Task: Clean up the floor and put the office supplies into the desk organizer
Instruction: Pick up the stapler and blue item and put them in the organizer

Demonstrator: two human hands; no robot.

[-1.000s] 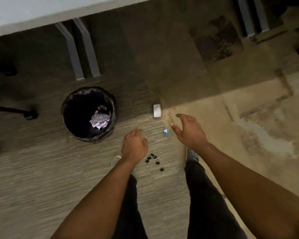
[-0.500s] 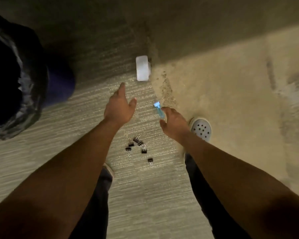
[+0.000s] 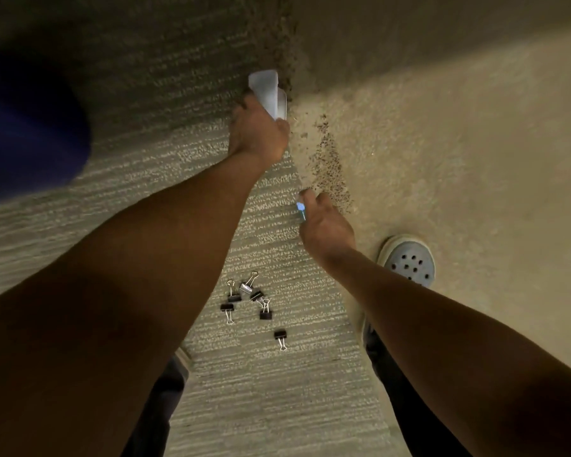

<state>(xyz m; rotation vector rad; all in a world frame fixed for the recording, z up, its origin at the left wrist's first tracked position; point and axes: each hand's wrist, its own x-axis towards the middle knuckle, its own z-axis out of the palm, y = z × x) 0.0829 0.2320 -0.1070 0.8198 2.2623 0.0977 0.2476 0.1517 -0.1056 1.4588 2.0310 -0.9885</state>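
My left hand (image 3: 257, 133) is closed around a small white box-like object (image 3: 266, 90) at the seam between the striped carpet and the beige carpet. My right hand (image 3: 325, 225) rests on the floor with its fingers around a small blue object (image 3: 300, 209), most of which the hand hides. Several black binder clips (image 3: 248, 300) lie scattered on the striped carpet between my forearms, nearer to me than both hands, and one lies apart at the near side.
Dark crumbs or specks (image 3: 327, 159) are strewn along the carpet seam between the hands. My perforated light shoe (image 3: 407, 262) stands right of the right hand. A dark blue blurred shape (image 3: 23, 127) fills the left edge.
I have bent lower toward the floor. My left hand reached forward and closed on the white object. My right hand settled over the blue object. The bin has left the view.
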